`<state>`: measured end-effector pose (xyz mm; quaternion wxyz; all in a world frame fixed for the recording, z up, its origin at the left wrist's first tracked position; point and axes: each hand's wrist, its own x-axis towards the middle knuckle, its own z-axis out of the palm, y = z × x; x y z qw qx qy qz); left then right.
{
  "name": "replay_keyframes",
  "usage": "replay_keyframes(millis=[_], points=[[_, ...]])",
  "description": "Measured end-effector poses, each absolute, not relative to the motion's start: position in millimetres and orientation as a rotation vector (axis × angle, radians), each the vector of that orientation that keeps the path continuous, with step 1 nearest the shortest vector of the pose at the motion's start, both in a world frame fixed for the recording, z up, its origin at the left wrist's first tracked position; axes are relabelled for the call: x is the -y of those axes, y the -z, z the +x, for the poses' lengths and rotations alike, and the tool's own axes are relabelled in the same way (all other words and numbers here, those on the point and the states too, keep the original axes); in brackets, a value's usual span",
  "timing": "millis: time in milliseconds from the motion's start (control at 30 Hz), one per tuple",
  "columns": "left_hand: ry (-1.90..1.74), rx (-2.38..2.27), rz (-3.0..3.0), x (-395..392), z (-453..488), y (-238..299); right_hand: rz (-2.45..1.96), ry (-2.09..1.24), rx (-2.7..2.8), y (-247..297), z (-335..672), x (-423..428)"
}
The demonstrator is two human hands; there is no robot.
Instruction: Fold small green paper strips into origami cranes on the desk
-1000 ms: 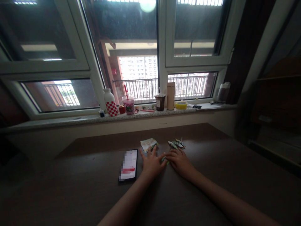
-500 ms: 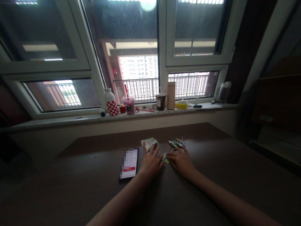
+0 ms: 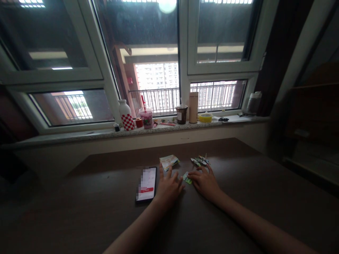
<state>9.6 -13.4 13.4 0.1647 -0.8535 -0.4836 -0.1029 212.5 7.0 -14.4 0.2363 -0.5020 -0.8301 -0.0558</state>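
A small green and white piece of folded paper (image 3: 186,177) lies on the brown table (image 3: 111,215) between my two hands. My right hand (image 3: 206,182) has its fingertips on the paper's right edge, holding it against the tabletop. Just left of the paper, my left hand (image 3: 168,187) is open with its fingers spread, apart from the paper. Beyond its fingertips is a small stack of printed paper sheets (image 3: 169,161). Several folded paper pieces (image 3: 200,161) sit in a pile past my right fingers. Beside my left hand lies a phone (image 3: 147,185) with its screen lit.
Along the windowsill (image 3: 164,128) stand a checkered bottle (image 3: 127,116), a pink drink cup (image 3: 146,118), a dark drink cup (image 3: 181,114) and a tan flask (image 3: 193,107). Yellow tape (image 3: 205,118) and black scissors (image 3: 224,119) are farther right.
My left fingers have drawn slightly back from the small folded paper, and more of it shows. My right hand stays on it. The view has shifted very slightly.
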Motion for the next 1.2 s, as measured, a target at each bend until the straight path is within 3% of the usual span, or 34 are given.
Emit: replay_keyframes(millis=[533,967,1200], points=[[0.461,1.565,-2.419,12.0,15.8,-0.6,-1.446,-0.066,2.108,29.2,215.6,-22.9],[0.564,1.566,-2.396,7.3,14.1,10.5,-1.335,-0.524,1.848,32.3,218.6,-39.4],[0.557,1.579,-2.372,6.7,13.3,12.0,-1.133,-0.224,1.788,24.5,222.3,-39.2]])
